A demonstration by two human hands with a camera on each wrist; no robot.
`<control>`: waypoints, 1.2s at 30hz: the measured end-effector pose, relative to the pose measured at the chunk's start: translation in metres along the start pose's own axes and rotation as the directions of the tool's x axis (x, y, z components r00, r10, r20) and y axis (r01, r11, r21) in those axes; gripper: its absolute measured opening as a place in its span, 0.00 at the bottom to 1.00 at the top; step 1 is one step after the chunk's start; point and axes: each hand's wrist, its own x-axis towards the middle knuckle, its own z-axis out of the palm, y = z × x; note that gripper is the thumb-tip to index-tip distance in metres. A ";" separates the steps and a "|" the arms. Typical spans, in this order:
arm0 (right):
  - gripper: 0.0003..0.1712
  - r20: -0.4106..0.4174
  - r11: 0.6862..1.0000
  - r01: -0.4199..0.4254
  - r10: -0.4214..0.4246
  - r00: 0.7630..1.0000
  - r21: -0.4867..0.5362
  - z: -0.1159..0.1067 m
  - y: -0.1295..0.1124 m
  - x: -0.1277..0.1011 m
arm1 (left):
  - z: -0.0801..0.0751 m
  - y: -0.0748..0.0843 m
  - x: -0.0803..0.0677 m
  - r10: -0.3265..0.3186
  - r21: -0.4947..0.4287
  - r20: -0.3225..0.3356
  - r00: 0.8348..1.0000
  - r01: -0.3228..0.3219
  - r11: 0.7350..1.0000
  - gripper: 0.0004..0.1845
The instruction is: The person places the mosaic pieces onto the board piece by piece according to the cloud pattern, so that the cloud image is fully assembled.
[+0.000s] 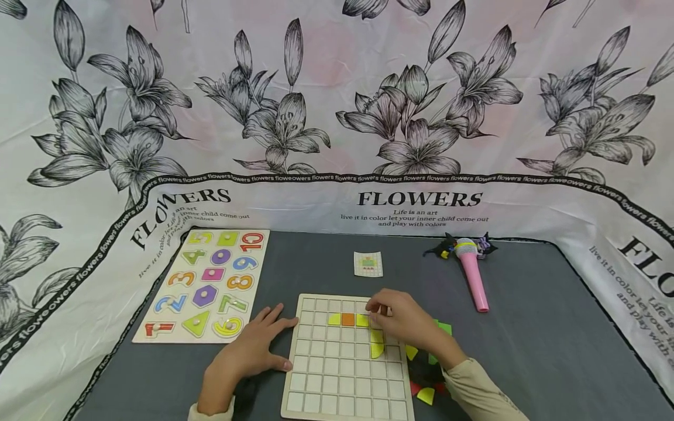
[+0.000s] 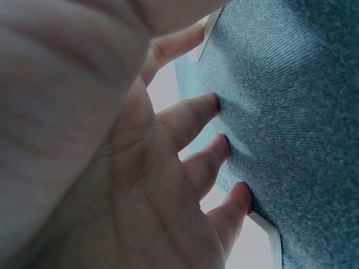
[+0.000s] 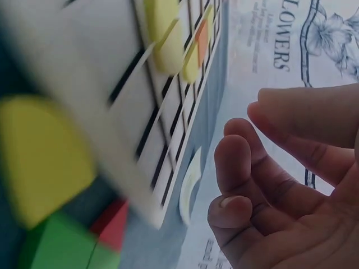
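Note:
A pale wooden grid board (image 1: pixel 316 383) lies in the middle. Near its upper right sit an orange square piece (image 1: pixel 348 319) and several yellow pieces (image 1: pixel 377 346). My left hand (image 1: pixel 251 345) is spread at the board's left edge, with the thumb and a finger touching the rim. In the left wrist view its other fingers (image 2: pixel 193 115) reach toward the grey cloth. Over the upper right cells hovers my right hand (image 1: pixel 402 318), fingers loosely bent. From the right wrist view, its thumb (image 3: pixel 308 109) stands apart from the fingertips, and nothing shows between them.
Loose yellow (image 1: pixel 426 396), green (image 1: pixel 444 327) and red (image 1: pixel 415 388) pieces lie right of the board, partly behind the right forearm. A number puzzle (image 1: pixel 246 318) is at the left. Beyond the board are a small pattern card (image 1: pixel 368 264) and a pink microphone (image 1: pixel 474 280).

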 end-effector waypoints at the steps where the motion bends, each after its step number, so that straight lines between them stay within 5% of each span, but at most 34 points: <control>1: 0.05 -0.007 1.000 -0.005 0.005 1.000 -0.002 -0.003 0.001 -0.004 | 0.000 0.000 0.000 0.003 0.000 0.002 1.000 -0.003 1.000 0.46; 11: 0.06 0.003 1.000 -0.024 0.024 1.000 -0.006 -0.019 0.020 -0.042 | 0.000 -0.002 0.000 0.009 0.000 0.009 1.000 -0.009 1.000 0.47; 18: 0.14 0.100 0.998 -0.065 0.066 0.993 -0.012 -0.026 0.025 -0.060 | -0.002 -0.001 0.000 -0.005 -0.002 0.006 1.000 0.005 1.000 0.46; 25: 0.16 0.221 0.986 -0.160 0.166 0.961 -0.047 -0.025 0.022 -0.067 | -0.003 -0.001 0.000 -0.014 -0.002 0.005 1.000 0.014 1.000 0.46; 36: 0.12 0.129 0.991 -0.127 0.120 0.984 0.050 -0.021 0.023 -0.066 | -0.001 0.001 -0.001 -0.002 -0.007 0.008 1.000 0.002 1.000 0.46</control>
